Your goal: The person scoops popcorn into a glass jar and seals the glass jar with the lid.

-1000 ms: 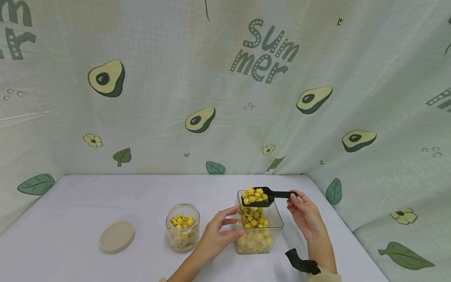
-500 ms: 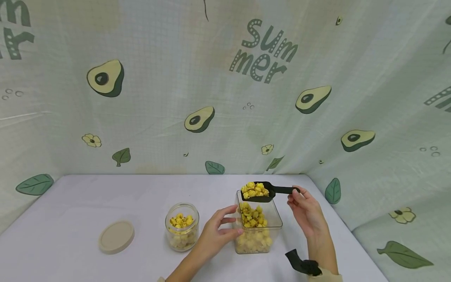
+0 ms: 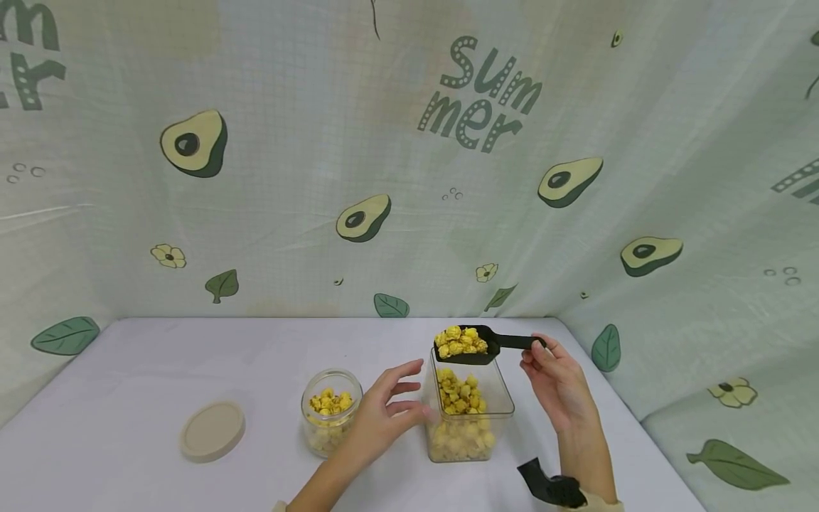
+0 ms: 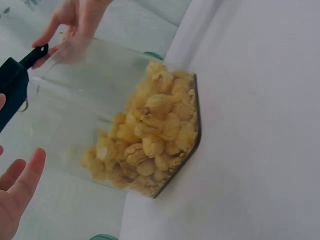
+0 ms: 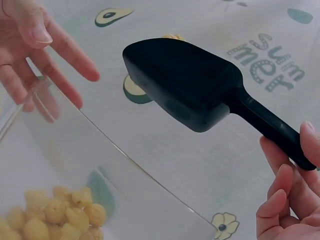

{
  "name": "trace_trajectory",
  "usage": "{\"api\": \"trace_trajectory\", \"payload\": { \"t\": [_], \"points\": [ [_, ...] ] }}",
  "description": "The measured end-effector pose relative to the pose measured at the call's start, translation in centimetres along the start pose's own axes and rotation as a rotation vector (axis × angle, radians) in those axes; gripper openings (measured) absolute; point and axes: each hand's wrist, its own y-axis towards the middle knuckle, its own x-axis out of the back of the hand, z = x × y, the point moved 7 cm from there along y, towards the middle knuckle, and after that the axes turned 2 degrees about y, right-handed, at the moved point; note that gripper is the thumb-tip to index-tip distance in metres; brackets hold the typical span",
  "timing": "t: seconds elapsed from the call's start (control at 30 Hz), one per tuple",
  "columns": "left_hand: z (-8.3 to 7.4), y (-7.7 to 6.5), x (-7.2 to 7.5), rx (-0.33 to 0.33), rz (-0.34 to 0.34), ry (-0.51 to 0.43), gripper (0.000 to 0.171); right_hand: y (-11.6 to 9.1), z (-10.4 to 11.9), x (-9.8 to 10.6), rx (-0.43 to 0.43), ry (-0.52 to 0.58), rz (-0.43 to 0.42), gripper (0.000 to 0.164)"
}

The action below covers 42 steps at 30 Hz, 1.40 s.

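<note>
A black scoop (image 3: 491,348) heaped with yellow popcorn (image 3: 457,343) is held level above the far edge of a clear square container (image 3: 499,398). My right hand (image 3: 558,384) pinches the end of its handle between thumb and fingers. Popcorn (image 4: 150,135) fills the lower part of that container, piled higher on one side. Just left of the container is my left hand (image 3: 384,412), its fingers spread and slightly bent, with nothing in them. In the left wrist view a gap shows between those fingers (image 4: 30,180) and the container wall.
A round glass jar (image 3: 316,427) without a lid, partly filled with popcorn, stands left of the left hand, whose forearm overlaps it. Farther left a round beige lid (image 3: 212,431) lies flat on the white table (image 3: 128,384). A printed avocado curtain (image 3: 288,142) hangs behind.
The loaded scoop has risen a little, from just inside the container's rim to above it. My left hand has let go of the container's side and shifted left.
</note>
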Motion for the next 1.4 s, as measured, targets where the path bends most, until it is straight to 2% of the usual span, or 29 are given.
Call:
{"api": "trace_trajectory", "payload": {
  "t": [0.13,0.3,0.43,0.53,0.67,0.83,0.97,1.1,1.3,1.4],
  "points": [
    [-1.3,-0.1,1.4,-0.014,-0.023,0.057,0.060,-0.1,0.1,-0.7,0.008,0.017,0.028,0.023],
    [-2.5,-0.4,3.3,-0.015,-0.017,0.186,0.060,-0.2,-0.1,-1.5,0.004,0.023,0.057,0.025],
    [-3.4,-0.6,4.9,-0.056,-0.012,0.274,0.063,-0.1,-0.4,-2.2,-0.014,0.038,0.054,0.025],
    [-3.8,-0.7,6.6,-0.065,-0.034,0.320,0.065,-0.2,-0.6,-2.8,-0.027,0.044,0.054,0.025],
    [-4.0,-0.9,8.9,-0.030,-0.036,0.390,0.068,-0.3,-0.9,-3.7,-0.031,0.037,0.055,0.025],
    [-3.6,-1.5,11.3,0.013,0.015,0.447,0.072,-0.4,-1.3,-4.5,-0.034,0.008,0.036,0.023],
    [-2.6,-2.2,12.7,0.119,0.065,0.443,0.072,-0.5,-1.6,-4.9,-0.043,-0.001,0.029,0.021],
    [-1.4,-2.7,13.8,0.222,0.119,0.385,0.070,-0.6,-1.9,-5.5,-0.049,0.001,0.028,0.021],
    [0.4,-2.8,14.4,0.202,0.269,0.311,0.075,-0.8,-2.6,-6.5,-0.069,-0.025,0.004,0.017],
    [1.4,-2.8,14.5,0.228,0.315,0.250,0.077,-0.9,-3.1,-7.0,-0.081,-0.045,-0.008,0.016]
  ]
}}
